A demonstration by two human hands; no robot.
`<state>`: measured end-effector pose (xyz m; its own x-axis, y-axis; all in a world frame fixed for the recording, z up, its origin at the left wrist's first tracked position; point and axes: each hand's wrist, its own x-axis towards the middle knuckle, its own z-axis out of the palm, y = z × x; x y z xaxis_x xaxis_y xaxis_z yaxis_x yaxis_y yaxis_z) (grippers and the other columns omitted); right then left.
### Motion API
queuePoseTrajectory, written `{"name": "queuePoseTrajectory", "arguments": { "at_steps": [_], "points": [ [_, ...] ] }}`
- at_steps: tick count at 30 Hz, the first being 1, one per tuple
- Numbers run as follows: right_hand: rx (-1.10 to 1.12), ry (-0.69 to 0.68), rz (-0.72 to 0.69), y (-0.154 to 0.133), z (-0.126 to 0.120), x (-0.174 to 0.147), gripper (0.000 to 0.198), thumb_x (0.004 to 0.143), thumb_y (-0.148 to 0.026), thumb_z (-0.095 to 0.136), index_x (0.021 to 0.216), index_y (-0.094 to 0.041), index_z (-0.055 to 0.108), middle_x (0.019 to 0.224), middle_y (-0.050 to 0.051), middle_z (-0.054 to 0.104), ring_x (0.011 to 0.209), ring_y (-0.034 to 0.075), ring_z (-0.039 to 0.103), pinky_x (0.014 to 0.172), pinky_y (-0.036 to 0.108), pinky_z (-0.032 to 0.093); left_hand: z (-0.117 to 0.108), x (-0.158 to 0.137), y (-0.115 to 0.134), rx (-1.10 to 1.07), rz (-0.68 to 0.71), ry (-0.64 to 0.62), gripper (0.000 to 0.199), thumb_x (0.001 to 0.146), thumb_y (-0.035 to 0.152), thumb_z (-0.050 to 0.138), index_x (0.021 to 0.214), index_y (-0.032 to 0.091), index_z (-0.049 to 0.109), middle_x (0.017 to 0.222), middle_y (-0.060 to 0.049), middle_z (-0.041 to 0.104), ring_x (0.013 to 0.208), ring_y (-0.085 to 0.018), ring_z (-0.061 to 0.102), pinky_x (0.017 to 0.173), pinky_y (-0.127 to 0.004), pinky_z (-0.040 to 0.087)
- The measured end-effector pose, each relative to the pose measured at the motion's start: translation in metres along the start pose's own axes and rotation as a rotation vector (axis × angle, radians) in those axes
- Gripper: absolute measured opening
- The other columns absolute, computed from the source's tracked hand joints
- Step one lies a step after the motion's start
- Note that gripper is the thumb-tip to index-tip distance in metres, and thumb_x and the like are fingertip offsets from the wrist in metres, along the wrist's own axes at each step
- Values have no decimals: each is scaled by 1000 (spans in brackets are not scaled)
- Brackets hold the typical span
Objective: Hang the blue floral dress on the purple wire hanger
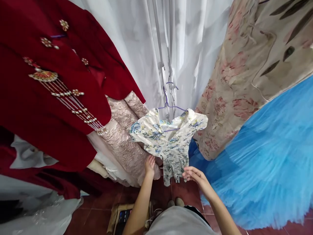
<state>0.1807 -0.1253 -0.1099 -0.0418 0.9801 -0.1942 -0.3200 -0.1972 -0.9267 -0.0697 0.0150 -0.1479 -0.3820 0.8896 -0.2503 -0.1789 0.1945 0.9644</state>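
Note:
A short-sleeved white top with blue and yellow flowers hangs on a thin purple hanger in front of me. My left hand is at the top's lower left side, its fingers curled together against the edge of the cloth. At the lower right of the hem, my right hand pinches the fabric between thumb and fingers. The hanger's hook is near a white metal upright with a white curtain behind.
To the left hang a red velvet garment with beaded ornaments and a pink brocade one. A beige floral garment and a blue tulle skirt hang on the right. A wooden stool with a dark phone-like object stands on the red tiles.

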Motion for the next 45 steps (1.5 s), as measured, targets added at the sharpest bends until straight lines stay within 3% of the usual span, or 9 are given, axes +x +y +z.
{"name": "queuePoseTrajectory", "arguments": {
  "at_steps": [4,9,14,23,29,33,36,40,45],
  "points": [
    [-80,9,-8,2,-16,21,52,80,-66,72,100,-18,74,89,10,76,80,25,68,73,37,51,-11,-12,-16,-50,31,78,33,91,52,56,88,20,60,82,-3,64,73,-16,65,68,-28,51],
    [-382,56,-175,-14,5,85,58,78,-68,69,106,-17,68,74,3,70,64,20,59,62,32,46,31,-32,-9,-27,134,-211,37,73,53,73,83,19,67,77,-5,70,72,-18,67,71,-30,53],
    [-718,297,-344,-36,41,144,45,84,-62,62,93,-19,68,58,-2,57,55,18,53,58,29,36,66,-53,8,43,308,-431,25,84,46,67,88,21,69,89,-7,71,83,-21,68,80,-33,55],
    [-860,478,-476,-35,52,173,41,93,-59,52,98,-19,61,58,-1,58,56,20,53,60,29,32,54,-61,-1,117,294,-501,27,89,47,61,87,20,65,88,-6,69,80,-20,66,78,-32,54],
    [-738,460,-478,-29,59,174,33,91,-53,53,85,-21,57,60,0,57,57,18,52,62,30,37,55,-39,4,152,334,-569,22,92,41,57,95,21,65,93,-7,68,89,-22,67,82,-33,54],
    [-506,346,-413,-19,66,152,36,90,-56,55,75,-23,53,56,-3,51,53,16,47,56,29,37,59,-20,7,188,463,-439,26,89,31,62,114,24,60,110,-9,66,98,-23,65,86,-35,52],
    [-332,271,-350,-13,75,128,38,92,-57,56,75,-23,57,50,-4,47,48,15,43,50,28,33,65,-9,7,262,563,-405,24,87,31,66,110,26,61,105,-8,66,93,-24,64,84,-37,52],
    [-169,287,-318,-13,89,99,41,89,-56,64,69,-21,57,50,-4,47,46,12,41,49,26,31,74,-9,6,249,621,-480,20,85,39,68,99,27,63,97,-7,67,92,-27,64,89,-41,51],
    [-84,316,-274,-21,95,75,44,86,-56,68,64,-20,55,47,-4,48,42,10,39,44,24,30,73,-26,-2,152,725,-585,37,84,46,68,113,23,64,107,-10,68,102,-28,64,95,-41,50]
  ]
}}
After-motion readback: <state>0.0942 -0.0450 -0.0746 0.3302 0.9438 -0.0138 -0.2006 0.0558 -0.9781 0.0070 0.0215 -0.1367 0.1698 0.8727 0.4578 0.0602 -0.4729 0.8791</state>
